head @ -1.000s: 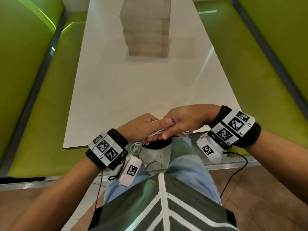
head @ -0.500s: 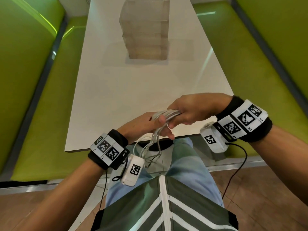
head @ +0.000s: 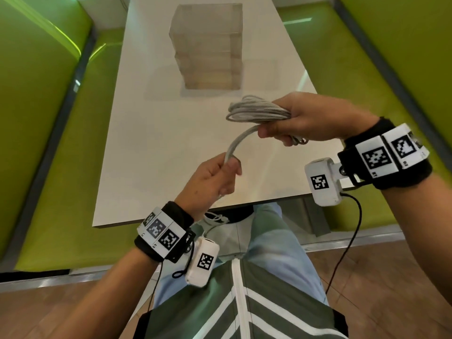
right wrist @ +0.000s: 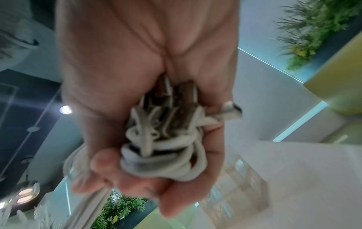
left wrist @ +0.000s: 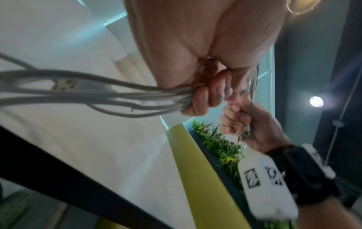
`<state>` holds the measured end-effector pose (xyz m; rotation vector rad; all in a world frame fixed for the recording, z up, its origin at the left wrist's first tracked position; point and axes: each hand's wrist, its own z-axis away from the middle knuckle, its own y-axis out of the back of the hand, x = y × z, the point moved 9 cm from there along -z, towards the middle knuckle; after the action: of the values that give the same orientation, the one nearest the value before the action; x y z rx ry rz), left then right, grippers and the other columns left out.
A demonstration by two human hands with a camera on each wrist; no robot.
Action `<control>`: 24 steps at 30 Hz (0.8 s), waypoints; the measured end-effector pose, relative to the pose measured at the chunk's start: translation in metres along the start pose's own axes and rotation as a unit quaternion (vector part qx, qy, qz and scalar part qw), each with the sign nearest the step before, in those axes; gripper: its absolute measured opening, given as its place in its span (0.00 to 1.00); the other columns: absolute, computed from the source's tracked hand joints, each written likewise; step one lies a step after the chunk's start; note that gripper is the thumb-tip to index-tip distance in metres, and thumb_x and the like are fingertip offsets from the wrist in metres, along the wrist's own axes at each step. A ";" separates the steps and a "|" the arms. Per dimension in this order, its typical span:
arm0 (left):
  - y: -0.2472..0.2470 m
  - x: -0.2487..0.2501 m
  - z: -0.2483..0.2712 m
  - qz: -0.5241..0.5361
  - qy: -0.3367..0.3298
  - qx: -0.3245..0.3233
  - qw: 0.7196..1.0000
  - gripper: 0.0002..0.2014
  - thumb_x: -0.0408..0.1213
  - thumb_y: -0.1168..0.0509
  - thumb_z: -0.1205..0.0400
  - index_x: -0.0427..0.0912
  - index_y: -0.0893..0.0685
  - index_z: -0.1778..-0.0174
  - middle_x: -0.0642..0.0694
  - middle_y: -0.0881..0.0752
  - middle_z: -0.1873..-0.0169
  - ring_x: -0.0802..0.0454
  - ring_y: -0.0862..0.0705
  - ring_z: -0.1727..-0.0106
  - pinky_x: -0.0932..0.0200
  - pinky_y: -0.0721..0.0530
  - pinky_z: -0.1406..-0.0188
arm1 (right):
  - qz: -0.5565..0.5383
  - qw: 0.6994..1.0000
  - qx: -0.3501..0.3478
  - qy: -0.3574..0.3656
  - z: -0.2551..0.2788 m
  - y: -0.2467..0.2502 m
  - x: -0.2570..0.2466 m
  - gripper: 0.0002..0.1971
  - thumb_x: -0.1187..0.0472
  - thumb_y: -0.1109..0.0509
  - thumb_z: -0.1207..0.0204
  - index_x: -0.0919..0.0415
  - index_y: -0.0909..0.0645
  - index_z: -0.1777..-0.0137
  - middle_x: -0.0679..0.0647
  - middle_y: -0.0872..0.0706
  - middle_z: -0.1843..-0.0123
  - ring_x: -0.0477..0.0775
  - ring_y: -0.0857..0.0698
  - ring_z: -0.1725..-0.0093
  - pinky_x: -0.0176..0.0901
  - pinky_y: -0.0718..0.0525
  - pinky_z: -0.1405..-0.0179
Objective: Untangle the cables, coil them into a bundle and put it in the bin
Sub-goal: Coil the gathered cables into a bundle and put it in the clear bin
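My right hand [head: 291, 123] grips a coiled bundle of pale grey cables [head: 256, 110] above the table's near right part, loops sticking out to the left. In the right wrist view the bundle [right wrist: 164, 148] with metal plugs fills my palm. From it a band of cable strands [head: 236, 143] arcs down to my left hand [head: 220, 172], which holds them in its curled fingers. In the left wrist view the strands [left wrist: 109, 91] trail off left from that hand, a plug among them. The clear bin [head: 208, 45] stands far up the table.
The long white table [head: 151, 133] runs away from me, flanked by green benches [head: 61, 152] on both sides. Loose cable ends [head: 215, 220] hang below the near table edge over my lap. Wooden floor lies beneath.
Both hands rose from the table's near edge and moved apart. The right hand lifted the bundle up and right; the cable band now stretches between the hands.
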<state>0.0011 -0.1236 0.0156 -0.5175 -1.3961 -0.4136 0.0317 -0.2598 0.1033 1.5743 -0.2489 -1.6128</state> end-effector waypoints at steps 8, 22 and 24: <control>0.019 0.018 -0.014 0.219 -0.050 0.144 0.964 0.16 0.39 0.53 0.11 0.36 0.23 0.42 0.41 0.13 0.43 0.44 0.14 0.43 0.47 0.16 0.42 | -0.152 0.984 0.090 0.002 -0.010 -0.064 0.009 0.14 0.56 0.33 0.20 0.66 0.21 0.62 0.54 0.19 0.75 0.51 0.21 0.77 0.39 0.23 0.76; 0.006 0.012 -0.018 0.253 -0.007 0.140 0.957 0.25 0.51 0.53 0.13 0.33 0.27 0.33 0.37 0.16 0.36 0.50 0.15 0.38 0.52 0.16 0.40 | -0.192 0.974 0.114 -0.045 -0.010 -0.089 0.022 0.08 0.56 0.24 0.28 0.60 0.18 0.58 0.61 0.18 0.59 0.51 0.19 0.68 0.38 0.20 0.69; 0.008 0.013 -0.018 0.206 -0.007 0.128 0.970 0.34 0.60 0.46 0.18 0.30 0.28 0.31 0.35 0.15 0.38 0.46 0.16 0.35 0.49 0.17 0.42 | -0.187 0.976 0.095 -0.054 -0.008 -0.093 0.024 0.13 0.57 0.27 0.25 0.69 0.18 0.57 0.63 0.16 0.66 0.50 0.20 0.71 0.41 0.23 0.70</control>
<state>0.0217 -0.1268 0.0265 -0.5801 -1.2914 0.1060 0.0034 -0.2142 0.0227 1.7584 -0.1743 -2.0184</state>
